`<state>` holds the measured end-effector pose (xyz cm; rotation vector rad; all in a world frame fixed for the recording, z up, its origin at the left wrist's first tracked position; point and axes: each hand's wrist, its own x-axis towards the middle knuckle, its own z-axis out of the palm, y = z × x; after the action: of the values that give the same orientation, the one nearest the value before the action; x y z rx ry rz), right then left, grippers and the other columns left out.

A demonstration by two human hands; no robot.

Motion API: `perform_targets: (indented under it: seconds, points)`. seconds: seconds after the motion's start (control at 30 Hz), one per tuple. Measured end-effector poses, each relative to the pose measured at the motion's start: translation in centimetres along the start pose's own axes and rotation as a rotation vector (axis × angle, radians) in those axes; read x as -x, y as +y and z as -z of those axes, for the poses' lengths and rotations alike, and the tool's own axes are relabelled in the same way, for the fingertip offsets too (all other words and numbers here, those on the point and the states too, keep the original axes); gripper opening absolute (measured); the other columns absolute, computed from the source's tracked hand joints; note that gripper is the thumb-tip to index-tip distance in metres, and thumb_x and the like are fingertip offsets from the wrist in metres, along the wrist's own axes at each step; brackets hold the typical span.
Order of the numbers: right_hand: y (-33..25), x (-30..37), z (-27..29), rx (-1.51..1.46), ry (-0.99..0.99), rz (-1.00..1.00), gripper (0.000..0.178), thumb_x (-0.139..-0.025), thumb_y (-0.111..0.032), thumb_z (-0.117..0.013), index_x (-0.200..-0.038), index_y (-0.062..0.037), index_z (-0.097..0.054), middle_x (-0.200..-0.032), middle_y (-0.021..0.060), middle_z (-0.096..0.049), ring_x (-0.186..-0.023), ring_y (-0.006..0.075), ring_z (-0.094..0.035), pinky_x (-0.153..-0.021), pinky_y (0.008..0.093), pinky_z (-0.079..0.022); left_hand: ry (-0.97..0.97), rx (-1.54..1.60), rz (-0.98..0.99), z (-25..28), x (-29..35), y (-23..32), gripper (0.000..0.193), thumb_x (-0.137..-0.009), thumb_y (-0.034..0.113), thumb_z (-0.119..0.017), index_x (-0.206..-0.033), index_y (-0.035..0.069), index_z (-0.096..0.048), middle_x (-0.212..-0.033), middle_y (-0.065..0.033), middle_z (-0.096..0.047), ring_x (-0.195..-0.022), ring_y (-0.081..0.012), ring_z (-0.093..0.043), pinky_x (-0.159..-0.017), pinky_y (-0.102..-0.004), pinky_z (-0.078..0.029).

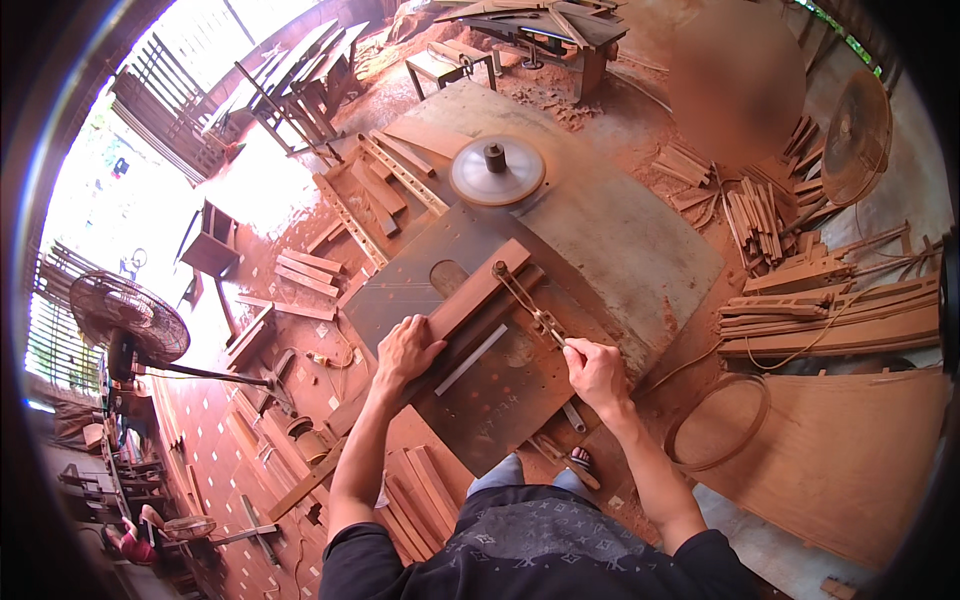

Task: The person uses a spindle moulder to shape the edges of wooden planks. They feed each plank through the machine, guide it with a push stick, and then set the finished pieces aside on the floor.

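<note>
My left hand [405, 350] grips the near end of a reddish wooden bar [470, 292], fingers over its top and thumb along its side. The bar lies diagonally on a dark metal sliding table [395, 298], against a darker wooden rail. My right hand [597, 372] is closed around the handle of a metal toggle clamp [545, 322]. The clamp's arm reaches to the far end of the bar. Beyond the bar, a round saw blade [470, 178] with a central spindle lies level above the machine's table [630, 270]; its teeth look blurred.
Wooden strips [375, 185] lie at the machine's far left edge. A standing fan [130, 318] is at left, another fan [858, 135] at far right. Stacked boards [790, 315] and a curved wooden panel [830, 450] are at right. Another person [140, 540] sits at lower left.
</note>
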<state>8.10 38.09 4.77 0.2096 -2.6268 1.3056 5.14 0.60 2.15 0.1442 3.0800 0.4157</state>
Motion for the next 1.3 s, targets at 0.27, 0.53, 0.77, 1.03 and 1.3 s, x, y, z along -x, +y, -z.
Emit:
perform_targets:
  seconds: [0.27, 0.53, 0.77, 1.03, 1.3]
  points:
    - [-1.3, -0.3, -0.4, -0.004, 0.005, -0.023, 0.015, -0.096, -0.012, -0.072, -0.105, -0.0012, -0.079, -0.09, 0.0237, -0.075, -0.084, 0.0409, -0.075, -0.071, 0.0454, -0.059, 0.05, -0.076, 0.165, 5.1, 4.7, -13.6, 0.045, -0.086, 0.034, -0.085, -0.11, 0.004, -0.061, -0.103, -0.0185, -0.068, -0.105, -0.0391, -0.07, -0.09, -0.0497, -0.055]
    - [-2.4, -0.9, -0.2, 0.01, -0.096, -0.121, 0.02, -0.098, -0.013, -0.071, -0.109, 0.001, -0.078, -0.099, 0.0242, -0.077, -0.089, 0.0399, -0.077, -0.076, 0.0433, -0.06, 0.183, -0.169, 0.671, 15.1, 6.2, -28.2, 0.051, -0.089, 0.042, -0.081, -0.12, 0.004, -0.069, -0.107, -0.0192, -0.077, -0.1, -0.0351, -0.075, -0.09, -0.0467, -0.058]
    - [-3.0, -1.1, 0.4, 0.067, -0.122, -0.16, 0.021, -0.099, -0.015, -0.07, -0.111, 0.0011, -0.077, -0.096, 0.0259, -0.076, -0.089, 0.042, -0.076, -0.076, 0.046, -0.059, 0.621, 0.842, 0.654, 21.6, 7.4, -30.5, 0.046, -0.103, 0.049, -0.069, -0.122, 0.007, -0.068, -0.096, -0.0024, -0.07, -0.081, -0.0129, -0.068, -0.068, -0.0288, -0.055]
    - [-2.7, -1.4, 0.0, 0.082, -0.117, -0.086, 0.021, -0.1, -0.017, -0.069, -0.111, -0.0005, -0.077, -0.086, 0.0262, -0.073, -0.081, 0.0441, -0.074, -0.068, 0.0482, -0.057, 0.647, 1.502, 0.314, 16.2, 7.8, -26.8, 0.037, -0.104, 0.04, -0.067, -0.122, 0.007, -0.066, -0.113, -0.0035, -0.071, -0.104, -0.0195, -0.07, -0.09, -0.0398, -0.059]
    - [-3.5, -1.4, 0.8, 0.079, -0.182, -0.184, 0.022, -0.101, -0.017, -0.068, -0.114, -0.0008, -0.076, -0.086, 0.0263, -0.072, -0.08, 0.0429, -0.074, -0.068, 0.0465, -0.057, 0.657, 1.964, 0.655, 3.1, 4.2, -15.7, 0.046, -0.093, 0.035, -0.076, -0.123, 0.004, -0.063, -0.124, -0.014, -0.066, -0.114, -0.031, -0.068, -0.106, -0.0517, -0.061]
